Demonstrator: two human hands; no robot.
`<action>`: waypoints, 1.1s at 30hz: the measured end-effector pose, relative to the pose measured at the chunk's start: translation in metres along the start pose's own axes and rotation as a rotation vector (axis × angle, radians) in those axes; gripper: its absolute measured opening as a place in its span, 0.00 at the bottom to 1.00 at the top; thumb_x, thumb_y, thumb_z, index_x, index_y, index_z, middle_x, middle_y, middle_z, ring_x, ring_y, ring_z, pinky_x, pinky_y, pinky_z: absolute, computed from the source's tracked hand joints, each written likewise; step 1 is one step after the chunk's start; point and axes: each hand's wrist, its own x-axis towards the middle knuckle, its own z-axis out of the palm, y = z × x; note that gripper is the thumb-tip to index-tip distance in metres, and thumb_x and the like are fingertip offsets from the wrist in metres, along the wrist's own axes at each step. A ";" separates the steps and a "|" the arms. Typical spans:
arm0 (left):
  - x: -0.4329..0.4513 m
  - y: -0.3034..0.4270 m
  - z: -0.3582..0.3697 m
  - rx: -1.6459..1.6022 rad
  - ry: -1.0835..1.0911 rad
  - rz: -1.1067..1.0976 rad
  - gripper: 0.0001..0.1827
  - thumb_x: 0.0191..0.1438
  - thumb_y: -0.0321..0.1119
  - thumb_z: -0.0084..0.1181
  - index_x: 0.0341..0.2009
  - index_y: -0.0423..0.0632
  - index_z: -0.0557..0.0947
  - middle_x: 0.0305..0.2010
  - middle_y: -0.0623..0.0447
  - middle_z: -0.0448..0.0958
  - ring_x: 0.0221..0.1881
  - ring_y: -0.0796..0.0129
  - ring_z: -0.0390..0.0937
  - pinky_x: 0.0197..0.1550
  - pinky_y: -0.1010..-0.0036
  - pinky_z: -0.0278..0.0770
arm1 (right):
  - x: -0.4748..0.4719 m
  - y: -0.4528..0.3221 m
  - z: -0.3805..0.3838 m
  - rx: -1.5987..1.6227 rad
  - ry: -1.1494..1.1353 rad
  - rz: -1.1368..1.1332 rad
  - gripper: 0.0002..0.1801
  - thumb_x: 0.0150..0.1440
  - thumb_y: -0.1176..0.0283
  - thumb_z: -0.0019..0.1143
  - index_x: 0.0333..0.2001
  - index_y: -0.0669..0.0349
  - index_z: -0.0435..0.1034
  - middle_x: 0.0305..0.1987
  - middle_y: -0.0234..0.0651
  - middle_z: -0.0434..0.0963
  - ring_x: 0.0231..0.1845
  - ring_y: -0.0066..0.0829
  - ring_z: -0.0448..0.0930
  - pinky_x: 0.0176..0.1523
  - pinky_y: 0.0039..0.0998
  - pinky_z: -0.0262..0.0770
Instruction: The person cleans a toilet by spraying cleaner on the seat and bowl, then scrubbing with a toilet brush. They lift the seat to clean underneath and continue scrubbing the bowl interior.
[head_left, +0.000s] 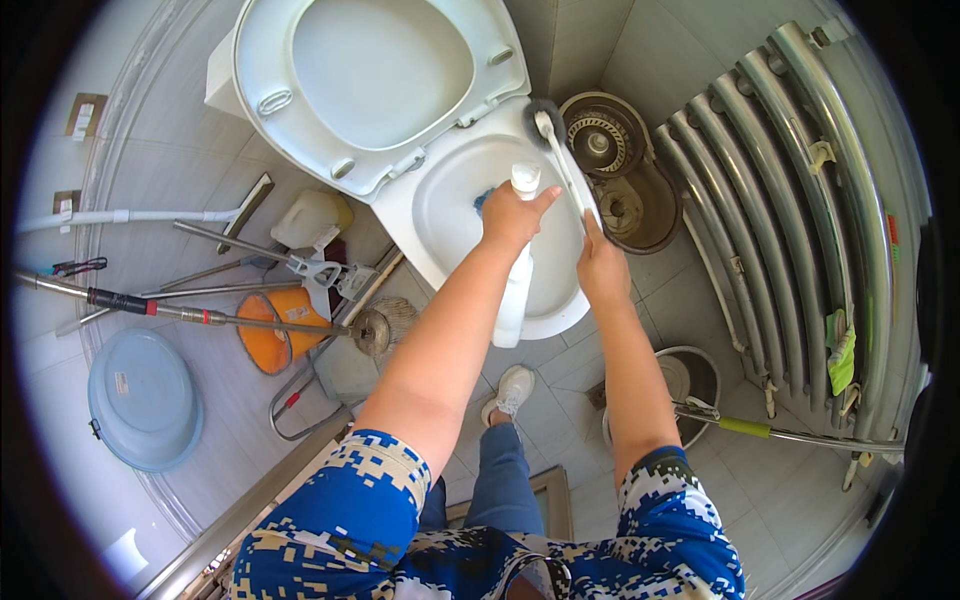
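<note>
My left hand (513, 217) is closed round the neck of a white plastic bottle (514, 300) above the toilet bowl. The bottle's white top shows over my fingers, and its body hangs down under my wrist. In my right hand (602, 266) is the white handle of a toilet brush (559, 154), whose grey bristle head lies over the right rear rim of the white toilet (442, 225). Seat and lid (382, 67) are raised. A blue patch (484, 201) shows in the bowl, partly hidden behind my left hand.
Brown basins (637, 202) stand right of the toilet, near a chrome towel radiator (780, 225). On the left are mop poles (210, 316), an orange bucket (281, 326), a yellowish jug (311, 217) and a blue basin (146, 397). A metal basin (705, 375) sits behind my right forearm.
</note>
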 end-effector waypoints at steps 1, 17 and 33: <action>-0.001 -0.001 -0.008 0.020 0.017 0.005 0.26 0.44 0.50 0.68 0.32 0.39 0.78 0.23 0.46 0.78 0.18 0.61 0.76 0.26 0.69 0.75 | 0.005 -0.007 0.003 -0.005 0.013 -0.024 0.24 0.61 0.69 0.43 0.62 0.45 0.62 0.28 0.52 0.78 0.30 0.52 0.79 0.35 0.49 0.73; -0.121 -0.151 -0.143 -0.490 0.153 -0.049 0.18 0.48 0.33 0.67 0.40 0.44 0.74 0.31 0.56 0.72 0.28 0.73 0.72 0.30 0.77 0.72 | -0.048 0.004 0.082 0.383 0.036 0.151 0.20 0.60 0.71 0.45 0.56 0.56 0.68 0.44 0.53 0.77 0.46 0.50 0.77 0.49 0.37 0.73; -0.133 -0.183 -0.145 -0.263 0.083 0.041 0.26 0.44 0.42 0.71 0.43 0.39 0.77 0.37 0.50 0.78 0.36 0.70 0.75 0.38 0.72 0.75 | -0.006 -0.070 0.145 0.885 -0.416 0.628 0.20 0.62 0.61 0.38 0.51 0.55 0.72 0.23 0.44 0.71 0.24 0.38 0.72 0.26 0.40 0.66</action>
